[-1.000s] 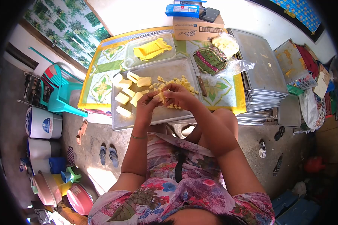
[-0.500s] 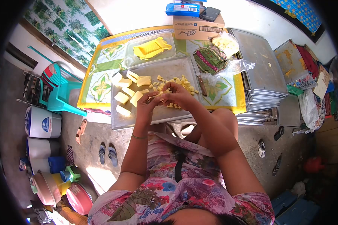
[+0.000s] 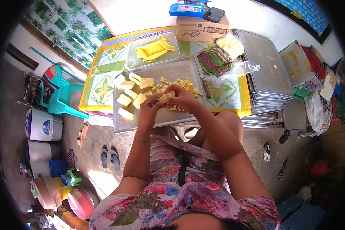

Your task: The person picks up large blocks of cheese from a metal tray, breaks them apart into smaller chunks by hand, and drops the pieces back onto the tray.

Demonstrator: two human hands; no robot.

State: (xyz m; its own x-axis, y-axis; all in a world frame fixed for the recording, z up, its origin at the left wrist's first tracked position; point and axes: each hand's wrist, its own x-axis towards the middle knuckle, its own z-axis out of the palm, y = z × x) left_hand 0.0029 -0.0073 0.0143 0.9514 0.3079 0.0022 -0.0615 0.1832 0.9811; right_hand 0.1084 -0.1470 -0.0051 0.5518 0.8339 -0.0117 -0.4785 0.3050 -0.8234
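Note:
A metal tray point(image 3: 174, 69) lies on the table in front of me, with thick pale yellow blocks point(image 3: 124, 100) on its left. Small yellow cubes point(image 3: 187, 85) are heaped on its right. My left hand point(image 3: 151, 105) and my right hand point(image 3: 182, 98) meet above the tray's near middle. Both have their fingers closed round a soft-looking yellow piece point(image 3: 167, 96), mostly hidden by the fingers. A knife point(image 3: 206, 86) rests along the tray's right edge, to the right of my right hand.
A clear plastic container point(image 3: 132, 57) with a yellow cloth-like item stands behind the tray. On the right are a green patterned cloth point(image 3: 214, 61), a plastic bag of yellow bits point(image 3: 230, 45) and stacked metal trays point(image 3: 262, 61). A cardboard box point(image 3: 201, 30) sits at the back.
My fingers have shifted slightly around the yellow piece, and my right hand's fingertips sit a little lower. The blocks, tray and knife stay where they were.

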